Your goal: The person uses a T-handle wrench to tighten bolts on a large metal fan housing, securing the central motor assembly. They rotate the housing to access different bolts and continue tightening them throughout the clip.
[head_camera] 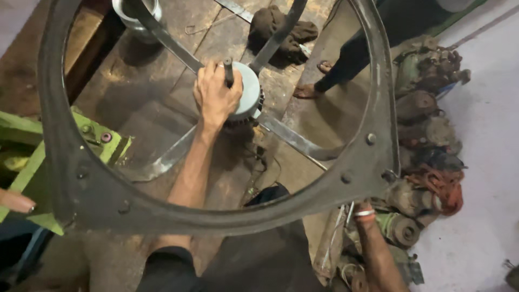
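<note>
A large dark metal ring frame (373,108) with flat spokes (294,140) fills the view, tilted toward me. At its centre sits a pale grey-blue round motor housing (250,89) with a short dark shaft (228,71) sticking up. My left hand (215,96) reaches through the ring and is closed over the housing, its fingers beside the shaft. My right hand (363,208), with bands on the wrist, goes under the ring's lower right rim. Its fingers are hidden behind the rim.
Another person's sandalled feet (316,81) stand on the worn floor beyond the ring, near a dark rag (275,27). A pile of old motors (427,124) lies at the right. A green metal stand (32,167) and someone else's hand (15,201) are at the left.
</note>
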